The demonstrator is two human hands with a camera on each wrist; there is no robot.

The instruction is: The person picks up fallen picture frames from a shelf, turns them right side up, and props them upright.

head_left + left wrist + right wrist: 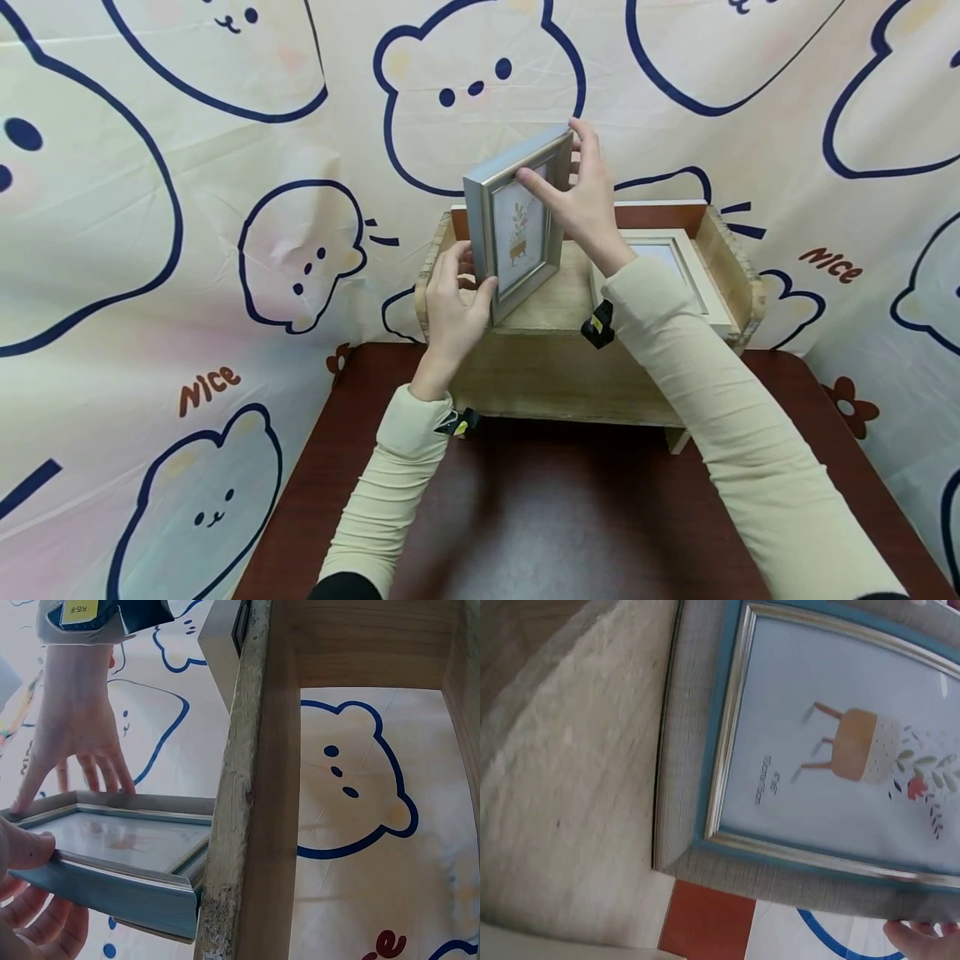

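Picture frame (pixel 517 223), silver-edged, stands upright between both hands, turned at an angle over the left part of a wooden shelf unit (pixel 562 379). Left hand (pixel 457 300) grips its lower left edge, thumb at the front and fingers round the side; right hand (pixel 581 196) pinches it near the upper right corner, thumb on the front border. Its print shows a brown pot on legs with leaves and a red flower; small lettering beside the pot seems to give a size, but it is sideways and too faint to read surely. Brown lettering (pixel 210 392) on the bear-patterned backdrop (pixel 322 150) reads "Nice", and the wrist devices carry yellow labels. Inside the shelf unit, to the right, lies a white frame (pixel 697 271), partly covered by the right forearm and its cream sleeve (pixel 720 408). The shelf unit stands on a dark red-brown table (pixel 562 525).
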